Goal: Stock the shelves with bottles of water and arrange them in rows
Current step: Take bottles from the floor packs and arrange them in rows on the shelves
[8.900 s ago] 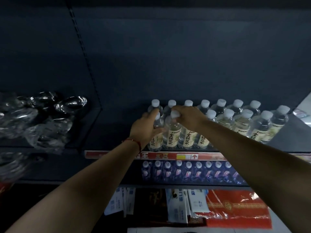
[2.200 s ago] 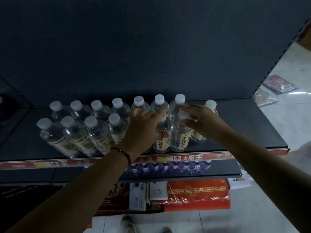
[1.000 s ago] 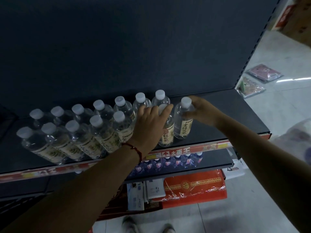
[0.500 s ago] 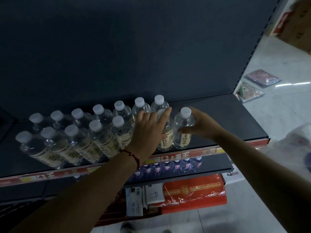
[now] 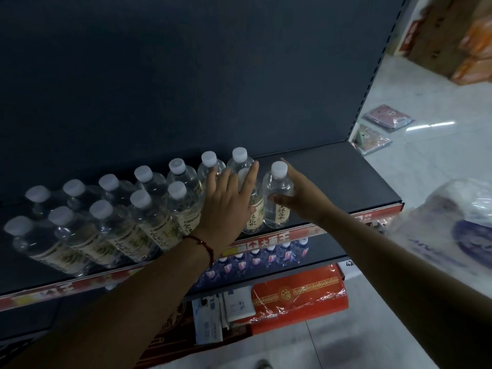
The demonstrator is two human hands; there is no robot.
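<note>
Clear water bottles with white caps and cream labels (image 5: 149, 222) stand in two rows on a dark shelf (image 5: 340, 182). My left hand (image 5: 226, 201) lies flat with straight fingers against the bottles at the right end of the rows, partly hiding one bottle (image 5: 253, 209). My right hand (image 5: 298, 195) grips the rightmost front bottle (image 5: 277, 193) around its body, thumb in front and fingers behind it. That bottle stands upright next to the hidden one, near the shelf's front edge.
The shelf's right part is bare up to its end. A lower shelf holds small blue-labelled bottles (image 5: 255, 259). Red packaged goods (image 5: 298, 296) lie below. A clear plastic pack (image 5: 458, 222) is at the right. Packets (image 5: 372, 137) lie on the floor.
The rightmost bottle has come forward from the back towards the front row with my right hand around it. My left hand stays pressed on the neighbouring bottles.
</note>
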